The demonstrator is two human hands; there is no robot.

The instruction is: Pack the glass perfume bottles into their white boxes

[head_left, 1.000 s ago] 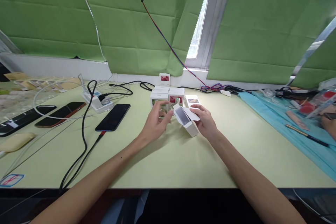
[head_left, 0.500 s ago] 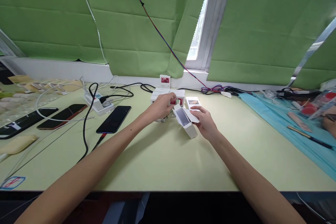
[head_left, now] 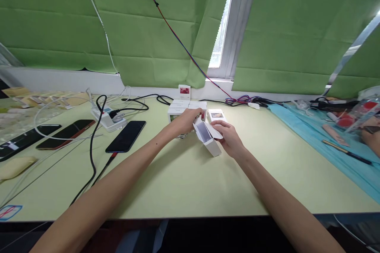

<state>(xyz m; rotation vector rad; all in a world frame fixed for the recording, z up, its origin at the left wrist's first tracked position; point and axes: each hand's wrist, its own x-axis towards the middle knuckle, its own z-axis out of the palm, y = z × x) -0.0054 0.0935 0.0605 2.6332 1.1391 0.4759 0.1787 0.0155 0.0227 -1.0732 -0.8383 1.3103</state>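
Note:
An open white box [head_left: 213, 148] stands tilted on the table, its grey inside facing up toward me. My right hand [head_left: 230, 136] pinches the flap on its right side between thumb and fingers. My left hand [head_left: 188, 120] is closed at the box's upper left edge; its fingertips are partly hidden there. Just behind it sits a cluster of white boxes [head_left: 179, 103] with small pictures on them. A small silvery metal item [head_left: 181, 136] shows under my left wrist. Beside my right hand lies a white picture box [head_left: 216, 114].
To the left lie a black phone [head_left: 126, 136] on a cable, two more dark phones, and a white power strip [head_left: 109, 120]. Cables run along the back. On the right are blue cloth [head_left: 320, 134], a pen [head_left: 346, 152] and another person's hand [head_left: 372, 138].
My left hand has lowered slightly to the box's upper edge. The open box and my right hand stay nearly in place. The whole view has shifted a little.

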